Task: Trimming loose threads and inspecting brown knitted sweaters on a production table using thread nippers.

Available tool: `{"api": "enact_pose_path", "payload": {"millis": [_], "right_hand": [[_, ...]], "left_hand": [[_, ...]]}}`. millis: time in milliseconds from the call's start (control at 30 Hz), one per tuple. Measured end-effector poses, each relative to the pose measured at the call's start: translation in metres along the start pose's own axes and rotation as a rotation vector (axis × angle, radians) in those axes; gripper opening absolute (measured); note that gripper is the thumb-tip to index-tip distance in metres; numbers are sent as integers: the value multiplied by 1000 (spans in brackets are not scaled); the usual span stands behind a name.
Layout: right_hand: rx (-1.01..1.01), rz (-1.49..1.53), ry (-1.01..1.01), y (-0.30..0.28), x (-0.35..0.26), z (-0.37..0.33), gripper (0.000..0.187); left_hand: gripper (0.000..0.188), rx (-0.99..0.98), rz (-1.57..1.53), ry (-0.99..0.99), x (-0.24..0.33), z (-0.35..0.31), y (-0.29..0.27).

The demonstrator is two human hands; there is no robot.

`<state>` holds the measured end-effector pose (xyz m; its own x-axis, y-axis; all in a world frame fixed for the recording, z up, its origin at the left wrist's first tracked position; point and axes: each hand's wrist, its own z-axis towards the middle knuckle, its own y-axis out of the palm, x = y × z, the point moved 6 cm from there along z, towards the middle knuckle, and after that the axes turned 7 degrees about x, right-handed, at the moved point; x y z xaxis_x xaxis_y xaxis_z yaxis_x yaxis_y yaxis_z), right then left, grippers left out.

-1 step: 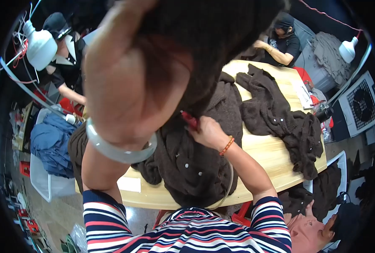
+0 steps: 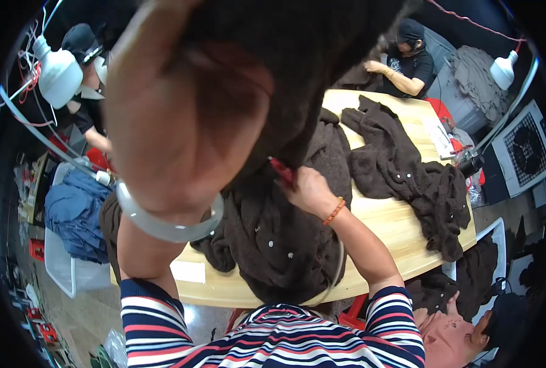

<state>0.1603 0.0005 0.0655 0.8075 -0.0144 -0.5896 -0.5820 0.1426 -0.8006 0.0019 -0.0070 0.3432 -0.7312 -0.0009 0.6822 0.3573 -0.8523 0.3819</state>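
"Far left?"
"One white bulb lamp (image 2: 60,80). Below: one white bin (image 2: 92,282), with blue cloth (image 2: 76,205) heaped inside. Above, to the right: one co-worker in a dark cap (image 2: 79,40)."

"Next along?"
"Left hand (image 2: 156,141), raised close to the camera, palm in view, against raised brown cloth (image 2: 328,49). Fingertips hidden; whether pinching or spread, cannot tell. At the wrist, one pale bangle (image 2: 168,230). Lower, one white card (image 2: 188,272), flat on the wooden desk (image 2: 377,239)."

"Centre?"
"One red handheld tool (image 2: 282,172), tip pointing up and left, near the lower part of the raised cloth; contact unclear. Beneath, one dark brown knit garment (image 2: 297,230), bunched on the desk, with pale buttons (image 2: 271,244). Join to the raised cloth: cannot tell."

"And right of the tool?"
"Right hand (image 2: 309,191), curled tight around the tool, above the bunched garment. At the wrist, one orange bead bracelet (image 2: 334,211)."

"Remainder?"
"One second brown garment (image 2: 389,141), spread along the desk's right side. Beyond, one seated co-worker in black (image 2: 411,58). Lower right, one co-worker in pink (image 2: 445,337), beside dark garments (image 2: 478,264) in another white bin. Last, one more bulb lamp (image 2: 504,69)."
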Motion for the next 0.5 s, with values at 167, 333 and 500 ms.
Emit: {"api": "enact_pose_path", "payload": {"millis": [167, 333, 500], "right_hand": [[456, -67, 82, -121, 47, -26, 85], [725, -68, -40, -239, 39, -77, 75], [565, -117, -251, -243, 33, -108, 66]], "left_hand": [[40, 148, 837, 580, 60, 0, 11], [33, 626, 2188, 964, 95, -28, 57], [42, 677, 253, 459, 111, -94, -71]]}}
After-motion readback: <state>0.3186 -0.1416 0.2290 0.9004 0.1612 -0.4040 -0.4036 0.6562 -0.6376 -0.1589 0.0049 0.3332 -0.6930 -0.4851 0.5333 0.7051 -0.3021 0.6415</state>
